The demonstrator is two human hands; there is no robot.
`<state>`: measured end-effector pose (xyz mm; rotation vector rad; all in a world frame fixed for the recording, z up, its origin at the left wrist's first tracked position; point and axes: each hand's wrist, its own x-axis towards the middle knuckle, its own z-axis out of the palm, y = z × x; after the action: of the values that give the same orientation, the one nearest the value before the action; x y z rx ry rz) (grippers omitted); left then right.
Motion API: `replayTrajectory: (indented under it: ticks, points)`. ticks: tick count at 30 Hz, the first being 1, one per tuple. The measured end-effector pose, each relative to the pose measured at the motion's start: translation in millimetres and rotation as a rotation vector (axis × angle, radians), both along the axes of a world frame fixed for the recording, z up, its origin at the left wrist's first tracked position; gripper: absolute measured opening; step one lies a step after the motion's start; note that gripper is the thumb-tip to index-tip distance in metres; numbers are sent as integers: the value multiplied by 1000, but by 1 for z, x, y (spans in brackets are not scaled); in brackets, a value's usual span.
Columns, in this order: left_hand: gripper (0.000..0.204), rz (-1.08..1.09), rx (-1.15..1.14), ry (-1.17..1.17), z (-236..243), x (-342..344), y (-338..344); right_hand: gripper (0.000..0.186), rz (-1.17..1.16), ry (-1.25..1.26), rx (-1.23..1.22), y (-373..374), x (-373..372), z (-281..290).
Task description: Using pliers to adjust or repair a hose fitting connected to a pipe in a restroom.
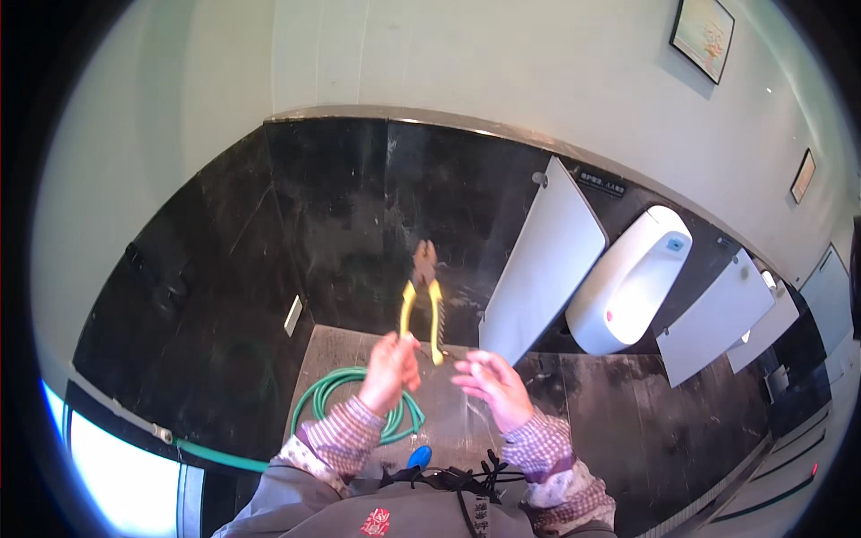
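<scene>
Yellow-handled pliers [425, 269] with rusty brown jaws point up and away in front of me, their handles spread. My left hand [389, 369] is closed around the lower end of the left handle. Just right of the other handle's end is my right hand [495, 386], its fingers bent in a loose pinch. A thin dark bit shows between its fingertips and that handle, too small to name. Below and behind my left hand lies a coiled green hose [314, 399] on the floor.
A white urinal [632, 282] hangs on the dark tiled wall at the right, between pale partition panels [547, 260]. At the lower left, green hose [220, 455] runs from a wall fitting [161, 434]. A blue shoe tip [419, 457] shows below my hands.
</scene>
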<state>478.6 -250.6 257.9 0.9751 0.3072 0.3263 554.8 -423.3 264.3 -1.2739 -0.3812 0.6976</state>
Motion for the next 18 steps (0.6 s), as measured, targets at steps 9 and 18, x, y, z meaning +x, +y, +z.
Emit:
replayTrajectory:
  ticks: [9, 18]
  points:
    - [25, 341, 303, -181, 105, 226, 206, 15, -438, 295, -293, -130, 107, -144]
    - [25, 119, 68, -275, 79, 408, 445, 9, -1000, 778, -501, -273, -35, -317]
